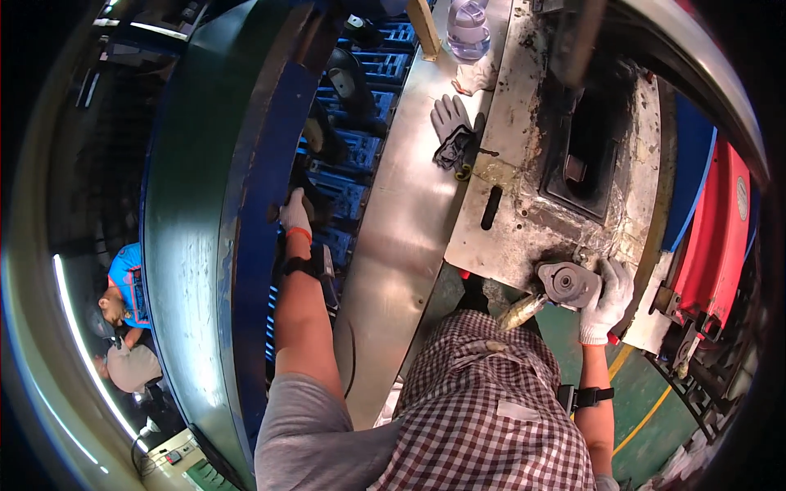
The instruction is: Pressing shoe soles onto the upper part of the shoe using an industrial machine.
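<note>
My right hand (608, 301), in a white knit glove, is closed around the right side of a grey rounded part (566, 284) with a ringed hub in its middle. This part lies at the near edge of a stained metal plate (491, 237). A yellowish wrapped handle (521, 313) slants from beside it toward my apron. Far off to the left, my left hand (296, 214), also white-gloved, reaches in beside a blue slatted rack (348, 151). Its fingers look curled at a dark thing, too shadowed to make out.
A grey work glove (451, 123) and a clear plastic jug (468, 31) stand on the steel bench (401, 192). A blackened opening (585, 155) sits in the plate. A red machine part (711, 237) is at right. Two people (129, 282) are at far left.
</note>
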A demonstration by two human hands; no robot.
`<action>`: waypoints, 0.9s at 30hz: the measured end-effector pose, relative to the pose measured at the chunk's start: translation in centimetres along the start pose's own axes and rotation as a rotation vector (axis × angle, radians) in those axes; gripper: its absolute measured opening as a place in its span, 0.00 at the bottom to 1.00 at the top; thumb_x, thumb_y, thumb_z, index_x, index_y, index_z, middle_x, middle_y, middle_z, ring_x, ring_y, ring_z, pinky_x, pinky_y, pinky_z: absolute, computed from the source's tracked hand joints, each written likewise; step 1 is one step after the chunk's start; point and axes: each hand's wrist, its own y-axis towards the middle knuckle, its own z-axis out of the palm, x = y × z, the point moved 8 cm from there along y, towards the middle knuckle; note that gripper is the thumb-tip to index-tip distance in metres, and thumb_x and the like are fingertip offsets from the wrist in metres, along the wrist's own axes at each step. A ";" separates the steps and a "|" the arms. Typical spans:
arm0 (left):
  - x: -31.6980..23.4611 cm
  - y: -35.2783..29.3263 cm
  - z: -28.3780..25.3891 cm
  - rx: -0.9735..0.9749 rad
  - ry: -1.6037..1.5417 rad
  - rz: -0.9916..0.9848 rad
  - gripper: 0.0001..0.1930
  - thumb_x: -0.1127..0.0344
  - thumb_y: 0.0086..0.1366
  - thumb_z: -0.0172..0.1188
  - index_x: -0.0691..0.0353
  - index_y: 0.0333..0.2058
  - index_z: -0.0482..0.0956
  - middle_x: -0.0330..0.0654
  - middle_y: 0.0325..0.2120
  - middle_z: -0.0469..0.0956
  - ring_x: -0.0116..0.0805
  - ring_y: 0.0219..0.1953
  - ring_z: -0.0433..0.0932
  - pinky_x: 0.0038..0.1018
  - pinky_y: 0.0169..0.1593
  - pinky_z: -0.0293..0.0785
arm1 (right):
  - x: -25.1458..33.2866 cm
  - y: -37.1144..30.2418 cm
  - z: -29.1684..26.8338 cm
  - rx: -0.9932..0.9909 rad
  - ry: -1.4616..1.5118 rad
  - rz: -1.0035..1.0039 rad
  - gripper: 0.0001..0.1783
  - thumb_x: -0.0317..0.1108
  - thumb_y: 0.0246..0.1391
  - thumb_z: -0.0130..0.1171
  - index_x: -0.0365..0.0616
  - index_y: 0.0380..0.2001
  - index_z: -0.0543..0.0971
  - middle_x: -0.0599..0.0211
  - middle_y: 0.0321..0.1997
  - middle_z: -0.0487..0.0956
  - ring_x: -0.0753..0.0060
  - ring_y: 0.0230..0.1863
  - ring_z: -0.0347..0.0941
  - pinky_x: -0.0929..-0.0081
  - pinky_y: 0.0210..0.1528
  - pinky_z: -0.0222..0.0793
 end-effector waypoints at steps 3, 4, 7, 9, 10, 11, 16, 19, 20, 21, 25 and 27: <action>0.3 2.9 -0.2 0.002 0.629 0.214 0.47 0.49 0.73 0.61 0.68 0.76 0.46 0.58 0.77 0.51 0.55 0.78 0.53 0.43 0.76 0.56 | 0.7 0.2 0.3 -0.005 -0.006 -0.015 0.20 0.24 0.58 0.61 0.46 0.54 0.84 0.58 0.57 0.81 0.47 0.66 0.71 0.53 0.71 0.62; 1.1 2.8 -0.7 -0.002 0.631 0.208 0.47 0.49 0.73 0.61 0.68 0.76 0.46 0.58 0.77 0.51 0.55 0.78 0.53 0.43 0.76 0.56 | 0.8 0.3 0.5 0.001 -0.012 -0.010 0.20 0.24 0.59 0.61 0.46 0.54 0.84 0.57 0.57 0.81 0.47 0.65 0.72 0.53 0.70 0.62; 2.1 -0.4 3.7 0.058 0.662 0.043 0.44 0.44 0.76 0.53 0.62 0.78 0.43 0.59 0.77 0.50 0.57 0.77 0.54 0.44 0.74 0.59 | 0.0 0.1 0.2 -0.009 -0.061 0.015 0.19 0.25 0.59 0.60 0.45 0.53 0.84 0.57 0.56 0.81 0.47 0.63 0.72 0.54 0.69 0.63; 3.8 -0.4 1.7 -0.082 0.532 0.083 0.43 0.43 0.76 0.52 0.60 0.78 0.46 0.57 0.76 0.53 0.55 0.76 0.57 0.47 0.74 0.59 | 0.2 0.5 0.2 -0.029 -0.046 0.006 0.18 0.25 0.59 0.60 0.45 0.53 0.84 0.56 0.56 0.81 0.47 0.63 0.73 0.54 0.69 0.63; 5.5 -0.3 -0.3 -0.220 0.404 0.119 0.41 0.42 0.76 0.51 0.58 0.78 0.49 0.55 0.76 0.57 0.54 0.75 0.60 0.50 0.74 0.59 | 0.5 0.6 0.2 -0.020 -0.043 0.009 0.18 0.24 0.59 0.60 0.45 0.53 0.84 0.56 0.56 0.81 0.48 0.62 0.73 0.54 0.69 0.64; 8.9 1.5 -6.2 -0.357 0.213 0.050 0.39 0.40 0.75 0.51 0.56 0.76 0.56 0.51 0.74 0.61 0.52 0.74 0.62 0.51 0.74 0.57 | 1.3 0.8 0.0 -0.012 -0.013 0.006 0.18 0.24 0.59 0.60 0.45 0.52 0.84 0.56 0.55 0.81 0.48 0.62 0.73 0.54 0.68 0.64; 16.3 2.5 -11.9 0.021 -0.602 -0.228 0.33 0.33 0.69 0.52 0.45 0.63 0.79 0.36 0.65 0.77 0.42 0.70 0.68 0.51 0.69 0.64 | 0.7 0.4 0.0 -0.029 0.015 0.007 0.20 0.23 0.52 0.64 0.47 0.50 0.84 0.58 0.53 0.81 0.48 0.61 0.74 0.53 0.67 0.65; 18.0 3.4 -14.3 -0.225 -0.755 -0.575 0.35 0.29 0.66 0.55 0.36 0.67 0.73 0.32 0.68 0.71 0.41 0.73 0.61 0.56 0.70 0.60 | 0.6 0.1 -0.1 -0.031 -0.020 0.052 0.20 0.24 0.52 0.64 0.48 0.50 0.84 0.59 0.53 0.81 0.48 0.62 0.74 0.53 0.67 0.65; 18.4 4.1 -14.9 -0.219 -0.759 -0.578 0.35 0.29 0.66 0.55 0.36 0.67 0.73 0.32 0.68 0.71 0.41 0.73 0.61 0.56 0.70 0.60 | 1.1 0.3 0.0 -0.024 -0.015 0.037 0.21 0.24 0.52 0.64 0.48 0.50 0.84 0.59 0.53 0.81 0.48 0.61 0.74 0.53 0.67 0.65; 17.7 4.5 -13.3 -0.224 -0.819 -0.616 0.37 0.28 0.65 0.57 0.38 0.67 0.73 0.32 0.68 0.71 0.42 0.73 0.62 0.57 0.70 0.59 | 1.0 0.2 -0.3 -0.018 -0.035 0.049 0.21 0.24 0.52 0.65 0.48 0.51 0.83 0.58 0.53 0.81 0.48 0.61 0.74 0.53 0.67 0.65; 16.0 5.6 -12.3 -0.222 -0.760 -0.715 0.25 0.40 0.71 0.51 0.41 0.59 0.82 0.32 0.60 0.80 0.43 0.67 0.72 0.58 0.65 0.66 | 0.6 0.3 0.0 -0.027 -0.057 0.034 0.21 0.25 0.51 0.65 0.49 0.51 0.83 0.59 0.53 0.81 0.48 0.60 0.74 0.53 0.66 0.66; 15.3 5.9 -12.3 -0.202 -0.717 -0.724 0.25 0.40 0.71 0.50 0.41 0.58 0.82 0.33 0.60 0.80 0.44 0.66 0.74 0.59 0.65 0.66 | 1.1 1.0 -0.3 -0.034 -0.046 0.035 0.20 0.25 0.52 0.65 0.49 0.49 0.83 0.59 0.52 0.81 0.48 0.60 0.75 0.53 0.66 0.66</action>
